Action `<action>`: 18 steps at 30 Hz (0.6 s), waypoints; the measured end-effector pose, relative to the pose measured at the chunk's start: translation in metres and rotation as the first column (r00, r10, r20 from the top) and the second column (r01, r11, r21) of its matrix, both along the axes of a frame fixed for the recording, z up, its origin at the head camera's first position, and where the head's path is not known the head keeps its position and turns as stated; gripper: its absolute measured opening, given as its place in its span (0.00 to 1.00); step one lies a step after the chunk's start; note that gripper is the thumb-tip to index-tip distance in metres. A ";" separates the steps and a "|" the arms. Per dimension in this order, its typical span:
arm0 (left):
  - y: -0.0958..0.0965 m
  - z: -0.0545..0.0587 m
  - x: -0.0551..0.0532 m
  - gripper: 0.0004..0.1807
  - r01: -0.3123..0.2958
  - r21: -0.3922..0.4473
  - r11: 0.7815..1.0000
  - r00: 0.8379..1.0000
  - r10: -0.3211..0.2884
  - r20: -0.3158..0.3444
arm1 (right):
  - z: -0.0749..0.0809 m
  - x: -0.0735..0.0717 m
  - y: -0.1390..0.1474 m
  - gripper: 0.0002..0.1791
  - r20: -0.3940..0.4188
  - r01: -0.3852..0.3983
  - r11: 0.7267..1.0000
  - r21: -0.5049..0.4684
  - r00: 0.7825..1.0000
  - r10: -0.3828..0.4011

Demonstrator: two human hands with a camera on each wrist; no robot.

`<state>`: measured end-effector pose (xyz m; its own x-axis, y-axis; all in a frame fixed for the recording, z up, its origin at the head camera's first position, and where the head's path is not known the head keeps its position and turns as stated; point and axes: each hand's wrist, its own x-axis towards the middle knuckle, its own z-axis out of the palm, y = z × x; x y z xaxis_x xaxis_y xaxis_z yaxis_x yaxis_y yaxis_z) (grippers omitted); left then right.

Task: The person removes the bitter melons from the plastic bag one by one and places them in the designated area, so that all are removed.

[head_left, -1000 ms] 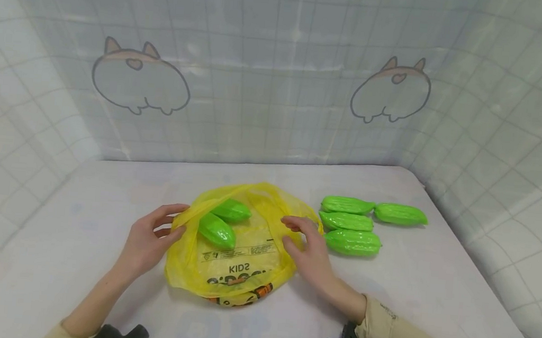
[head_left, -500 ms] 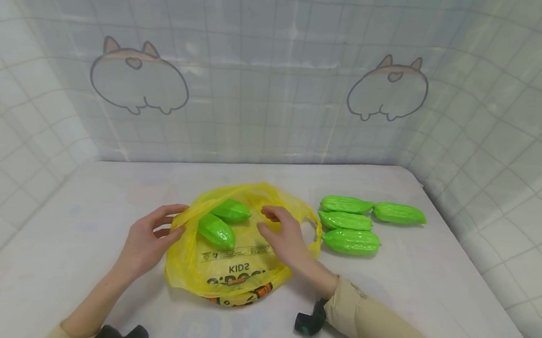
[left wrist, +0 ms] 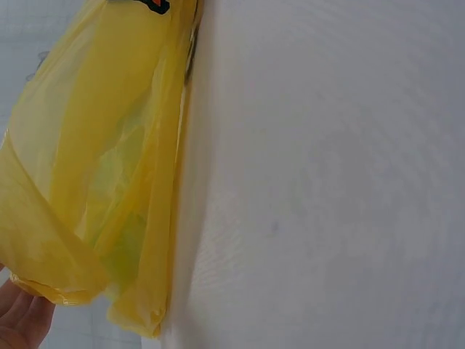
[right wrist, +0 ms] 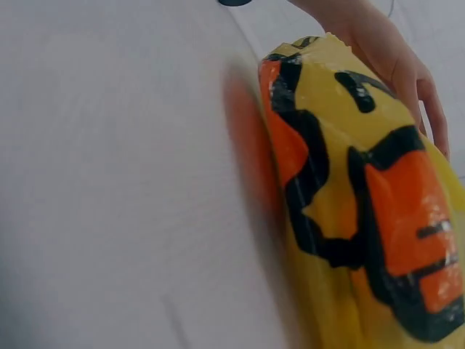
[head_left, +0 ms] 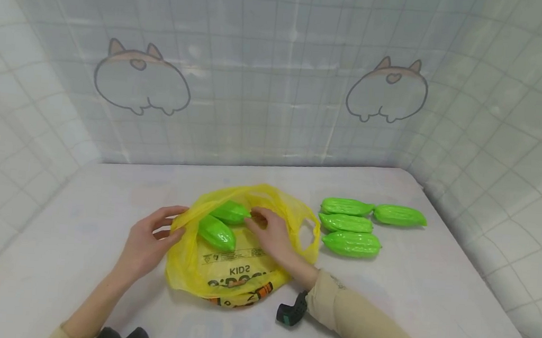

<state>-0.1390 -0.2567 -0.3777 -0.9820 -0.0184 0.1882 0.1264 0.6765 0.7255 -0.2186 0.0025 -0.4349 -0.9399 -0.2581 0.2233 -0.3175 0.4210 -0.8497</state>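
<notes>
A yellow plastic bag (head_left: 239, 272) lies on the table with its mouth open upward and dark printing on it. Two glossy green bitter melons are inside, a nearer one (head_left: 217, 232) and a farther one (head_left: 230, 212). My left hand (head_left: 148, 241) holds the bag's left rim between thumb and fingers; in the left wrist view, that hand (left wrist: 25, 316) shows only at the lower corner. Reaching into the bag from the right, my right hand (head_left: 272, 235) pinches the tip of the farther melon. Printed plastic partly covers the right hand (right wrist: 385, 51) in the right wrist view.
Several more bitter melons (head_left: 346, 222) lie to the right of the bag, three stacked in a column and another (head_left: 399, 215) beyond them. The white table (head_left: 414, 297) meets tile-patterned curtains (head_left: 266, 110) at the back and sides.
My right hand has left the bag's right side and moved left into its mouth, reaching the farther melon's tip. The left hand and the melons have stayed in place.
</notes>
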 end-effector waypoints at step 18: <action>-0.002 0.000 0.002 0.23 0.005 -0.011 1.000 0.999 -0.005 -0.042 | -0.007 0.000 0.000 0.21 -0.079 0.015 0.999 0.033 0.997 -0.013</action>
